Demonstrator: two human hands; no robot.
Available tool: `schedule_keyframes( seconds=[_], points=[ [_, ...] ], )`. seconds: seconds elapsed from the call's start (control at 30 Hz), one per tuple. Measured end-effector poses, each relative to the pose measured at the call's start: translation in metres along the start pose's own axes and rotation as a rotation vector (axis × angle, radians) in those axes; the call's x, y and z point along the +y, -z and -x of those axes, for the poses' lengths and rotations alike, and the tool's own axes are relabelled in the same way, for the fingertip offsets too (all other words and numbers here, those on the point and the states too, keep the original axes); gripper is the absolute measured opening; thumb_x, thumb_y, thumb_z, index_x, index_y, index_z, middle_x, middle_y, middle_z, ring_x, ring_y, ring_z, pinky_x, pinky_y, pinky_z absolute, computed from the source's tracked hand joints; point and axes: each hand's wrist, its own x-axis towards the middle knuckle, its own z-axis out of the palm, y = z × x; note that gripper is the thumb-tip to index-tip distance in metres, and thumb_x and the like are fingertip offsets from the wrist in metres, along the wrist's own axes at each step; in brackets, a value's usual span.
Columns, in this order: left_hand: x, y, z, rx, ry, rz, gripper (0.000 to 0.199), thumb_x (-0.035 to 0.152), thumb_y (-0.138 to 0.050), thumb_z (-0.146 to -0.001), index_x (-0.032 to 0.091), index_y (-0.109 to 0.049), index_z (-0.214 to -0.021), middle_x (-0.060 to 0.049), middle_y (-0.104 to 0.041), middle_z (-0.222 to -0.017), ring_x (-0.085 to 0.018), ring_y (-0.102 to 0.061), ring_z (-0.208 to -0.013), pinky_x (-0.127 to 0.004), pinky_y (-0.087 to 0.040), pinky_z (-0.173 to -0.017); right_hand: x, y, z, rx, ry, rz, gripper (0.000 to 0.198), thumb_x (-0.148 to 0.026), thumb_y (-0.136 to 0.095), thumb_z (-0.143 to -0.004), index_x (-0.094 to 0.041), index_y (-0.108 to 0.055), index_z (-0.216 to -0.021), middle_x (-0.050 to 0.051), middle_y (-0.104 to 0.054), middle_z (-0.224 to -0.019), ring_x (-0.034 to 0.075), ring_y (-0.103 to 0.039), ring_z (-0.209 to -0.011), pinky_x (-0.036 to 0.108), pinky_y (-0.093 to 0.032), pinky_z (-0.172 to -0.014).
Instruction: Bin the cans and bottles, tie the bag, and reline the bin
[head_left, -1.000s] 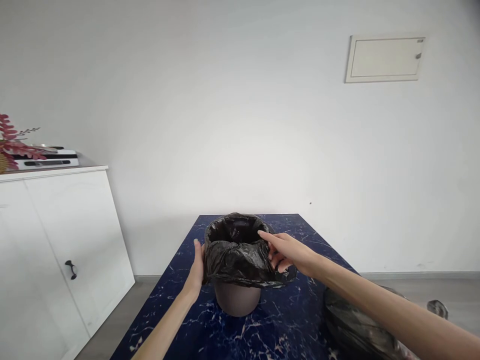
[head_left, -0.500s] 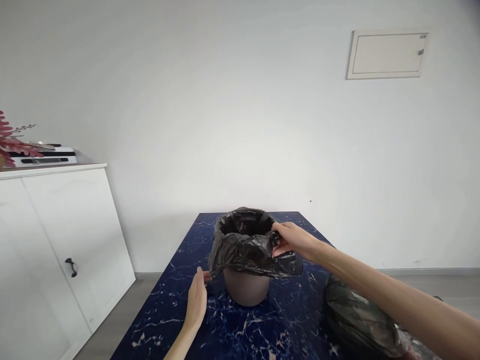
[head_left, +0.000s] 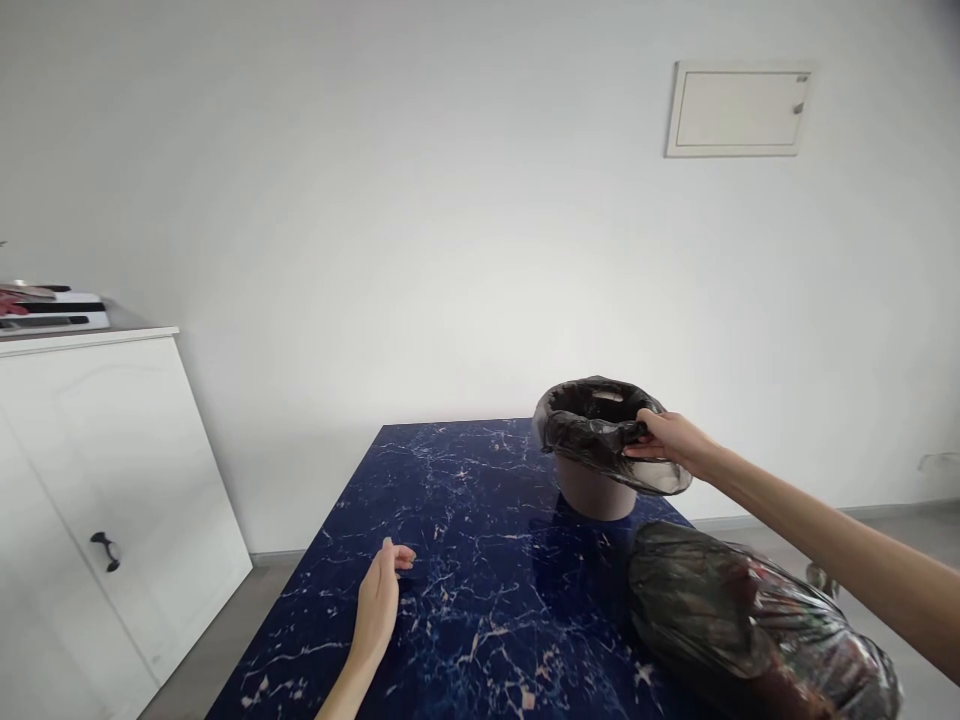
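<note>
A brownish-grey trash bin (head_left: 596,490) is near the far right corner of the blue marbled table (head_left: 450,580). Whether its base touches the table I cannot tell. Its opening is lined with a black garbage bag (head_left: 592,435), which is folded over the rim and hangs loosely down the outside. With my right hand (head_left: 671,440) I grip the bin's front right rim through the bag, fingers closed. My left hand (head_left: 379,595) is held over the table's left side, away from the bin, its fingers loosely bent and holding nothing.
A filled dark plastic bag (head_left: 750,620) lies along the table's right side, under my right forearm. To the left stands a white cabinet (head_left: 112,480) with things on top. Behind the table is a white wall (head_left: 450,250) with a small panel door (head_left: 739,108).
The bin with its bag has moved right and farther back in my right hand. My left hand has let go of the bag's edge. The view has turned slightly right.
</note>
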Motion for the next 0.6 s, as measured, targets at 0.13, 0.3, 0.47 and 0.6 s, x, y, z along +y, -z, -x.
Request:
schedule_keyframes(
  seconds=[0.13, 0.3, 0.47, 0.6],
  points=[
    [0.003, -0.001, 0.004, -0.027, -0.027, -0.017, 0.076, 0.084, -0.029, -0.096, 0.023, -0.074, -0.085, -0.011, -0.079, -0.099, -0.034, -0.073, -0.1, -0.051, -0.054, -0.101, 0.004, 0.023, -0.005, 0.064, -0.006, 0.017, 0.01, -0.023, -0.057, -0.093, -0.023, -0.053, -0.083, 0.0, -0.055, -0.07, 0.022, -0.075, -0.07, 0.035, -0.065, -0.083],
    [0.005, -0.002, 0.006, -0.034, -0.075, -0.048, 0.073, 0.08, -0.029, -0.098, 0.025, -0.073, -0.083, -0.01, -0.079, -0.096, -0.033, -0.073, -0.097, -0.048, -0.055, -0.1, 0.004, 0.033, -0.002, 0.062, 0.028, 0.125, 0.024, -0.03, -0.05, -0.1, -0.021, -0.053, -0.078, 0.005, -0.057, -0.072, 0.023, -0.076, -0.078, 0.032, -0.061, -0.082],
    [0.006, 0.001, 0.01, -0.033, -0.133, -0.1, 0.07, 0.077, -0.029, -0.1, 0.025, -0.071, -0.08, -0.009, -0.079, -0.092, -0.031, -0.074, -0.094, -0.045, -0.058, -0.094, -0.008, 0.044, 0.007, 0.152, 0.073, 0.431, 0.033, -0.036, -0.062, -0.097, -0.021, -0.053, -0.069, 0.019, -0.067, -0.074, 0.036, -0.076, -0.082, 0.047, -0.059, -0.078],
    [0.01, 0.003, 0.012, -0.051, -0.168, -0.146, 0.066, 0.072, -0.029, -0.103, 0.026, -0.071, -0.084, -0.01, -0.078, -0.094, -0.031, -0.075, -0.095, -0.045, -0.059, -0.094, -0.018, 0.043, 0.036, 0.298, 0.379, 0.735, 0.02, -0.034, -0.071, -0.09, -0.023, -0.056, -0.083, 0.022, -0.071, -0.107, 0.045, -0.065, -0.115, 0.057, -0.051, -0.096]
  ],
)
